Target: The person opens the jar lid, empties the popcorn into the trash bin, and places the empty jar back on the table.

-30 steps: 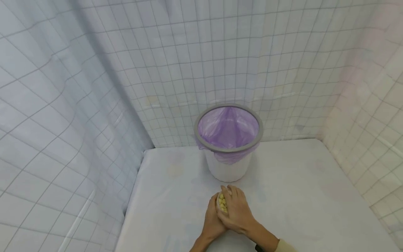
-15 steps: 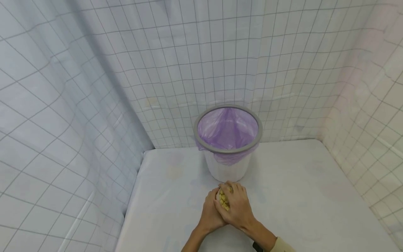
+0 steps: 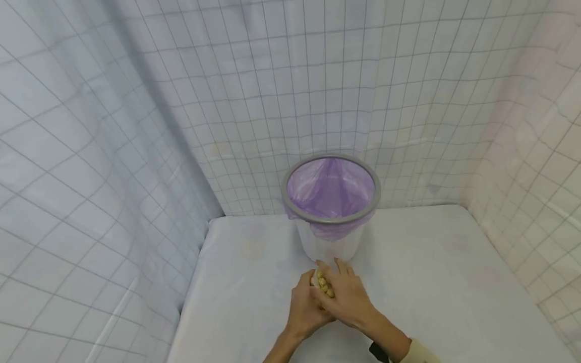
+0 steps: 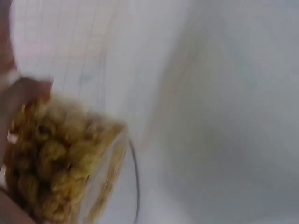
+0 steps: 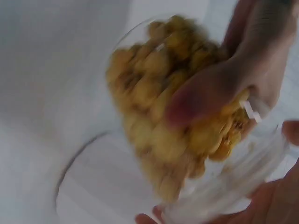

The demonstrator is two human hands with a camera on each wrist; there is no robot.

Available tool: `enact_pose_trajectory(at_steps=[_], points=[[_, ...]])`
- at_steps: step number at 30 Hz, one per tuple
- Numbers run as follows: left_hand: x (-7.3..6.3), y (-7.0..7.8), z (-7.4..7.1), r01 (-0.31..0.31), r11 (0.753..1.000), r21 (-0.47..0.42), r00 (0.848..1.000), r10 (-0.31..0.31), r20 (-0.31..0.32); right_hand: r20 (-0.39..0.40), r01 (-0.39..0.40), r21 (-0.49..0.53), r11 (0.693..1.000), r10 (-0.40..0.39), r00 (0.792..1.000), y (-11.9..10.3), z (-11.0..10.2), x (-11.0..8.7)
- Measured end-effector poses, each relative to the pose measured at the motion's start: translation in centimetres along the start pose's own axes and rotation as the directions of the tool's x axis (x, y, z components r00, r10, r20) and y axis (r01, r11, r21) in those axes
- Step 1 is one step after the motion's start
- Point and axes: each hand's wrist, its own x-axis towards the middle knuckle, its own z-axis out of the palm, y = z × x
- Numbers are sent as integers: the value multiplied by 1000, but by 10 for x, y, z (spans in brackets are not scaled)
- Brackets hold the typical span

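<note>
Between the two hands is a clear plastic tub of popcorn, tilted, just in front of the bin. My left hand grips it from the left side. Over its right side lies my right hand, thumb across the near face and fingers spread on the far side. In the left wrist view the popcorn tub is blurred, with fingers at its edges. The right wrist view shows a thumb pressed on the popcorn tub and other fingers around a clear rim or lid; which is unclear.
Behind the hands stands a white bin with a grey rim and a purple liner. Everything rests on a white-covered table. Grid-patterned curtains enclose the back and both sides.
Both hands keep hold of the popcorn tub and have shifted slightly. The right hand's fingers have spread apart and changed their place on the tub. The bin stays put.
</note>
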Motion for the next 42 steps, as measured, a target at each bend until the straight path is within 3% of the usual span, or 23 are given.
enact_pose_trajectory(at_steps=[3, 5, 7, 9, 10, 12, 15, 16, 17, 18, 19, 21, 23, 25, 28, 30, 32, 34, 37, 39, 40, 41, 42], points=[[-5, 14, 20, 25, 964, 265, 975, 35, -220, -41, -168, -46, 985, 166, 985, -13, 3, 2], [-6, 17, 23, 37, 952, 303, 970, 39, -239, -95, -155, -81, 985, 147, 985, -15, 6, 4], [-5, 15, 17, 21, 983, 180, 987, 9, -162, -136, -64, -97, 993, 50, 989, -11, 7, 4], [-2, 7, 2, -1, 1000, -24, 1000, 1, 7, -141, 80, -99, 992, -94, 986, -3, 6, 4], [0, 1, -7, 8, 990, -139, 993, 8, 116, -126, 166, -93, 982, -177, 976, 2, 6, 3], [5, -10, -22, 75, 937, -341, 943, 45, 331, -71, 333, -51, 941, -336, 939, 13, 3, 0], [11, -23, -40, 189, 867, -462, 826, 114, 552, 43, 487, 39, 873, -488, 872, 24, -2, -4], [12, -25, -43, 217, 854, -472, 802, 120, 585, 77, 502, 72, 862, -507, 859, 26, -4, -5], [13, -26, -44, 227, 854, -468, 797, 113, 593, 104, 492, 94, 865, -500, 859, 27, -6, -6], [12, -25, -43, 228, 866, -445, 809, 86, 582, 124, 465, 101, 880, -475, 871, 27, -8, -6], [10, -24, -41, 222, 879, -422, 835, 52, 548, 133, 415, 105, 904, -426, 895, 25, -10, -5], [6, -18, -33, 175, 928, -328, 911, -26, 412, 121, 267, 80, 960, -275, 954, 17, -14, -4], [0, -10, -21, 146, 971, -191, 967, -99, 233, 93, 80, 42, 996, -83, 992, 7, -14, -2], [-5, -2, -6, 142, 988, -61, 988, -138, 64, 69, -81, 12, 997, 80, 994, -4, -9, -1], [-9, 7, 12, 172, 984, 51, 983, -169, -67, 35, -178, -37, 983, 179, 983, -9, 3, -1], [-10, 7, 16, 174, 984, 45, 984, -171, -53, 15, -127, -51, 991, 128, 992, -4, 11, -3], [-8, 1, 10, 166, 984, -63, 986, -163, 42, -2, -6, -61, 998, 6, 1000, 6, 13, -4], [-5, -7, -3, 167, 964, -207, 974, -128, 188, 22, 145, -43, 988, -144, 989, 17, 9, -5], [3, -19, -23, 232, 888, -398, 904, -46, 425, 105, 341, 9, 940, -340, 934, 29, -3, -6], [8, -24, -31, 254, 873, -417, 857, -3, 515, 143, 383, 45, 923, -385, 912, 31, -11, -6], [10, -25, -33, 255, 874, -414, 845, 7, 534, 149, 370, 50, 928, -373, 916, 29, -15, -6], [11, -25, -33, 255, 878, -406, 844, 3, 536, 150, 329, 47, 943, -332, 931, 25, -18, -6], [11, -24, -33, 243, 889, -389, 857, -9, 515, 148, 261, 36, 965, -263, 953, 20, -21, -5]])
